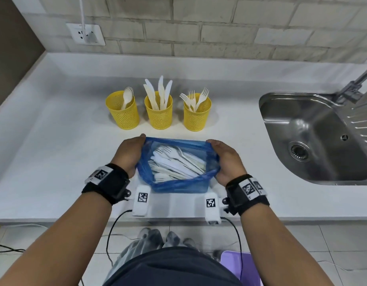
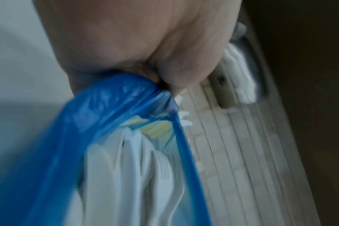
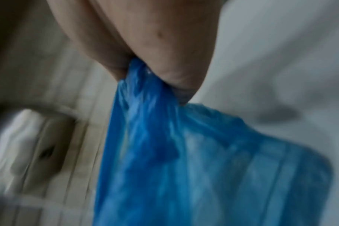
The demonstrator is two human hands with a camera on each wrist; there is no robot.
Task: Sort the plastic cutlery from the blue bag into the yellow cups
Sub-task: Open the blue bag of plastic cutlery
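Both hands pinch the rim of the blue bag (image 1: pixel 178 182), left hand (image 1: pixel 127 156) and right hand (image 1: pixel 227 159) stretching it wide on the surface (image 1: pixel 54 151); the yellow cups (image 1: pixel 159 110) hold some pieces, yet plenty of cutlery (image 1: pixel 176 164) remains bagged

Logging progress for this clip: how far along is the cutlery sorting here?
Partly done. The three yellow cups already hold sorted pieces: spoons in the left cup, knives in the middle cup, forks in the right cup. In hand: the left hand and right hand each grip a side of the blue bag, spreading it open. Left: a pile of white cutlery remains inside.
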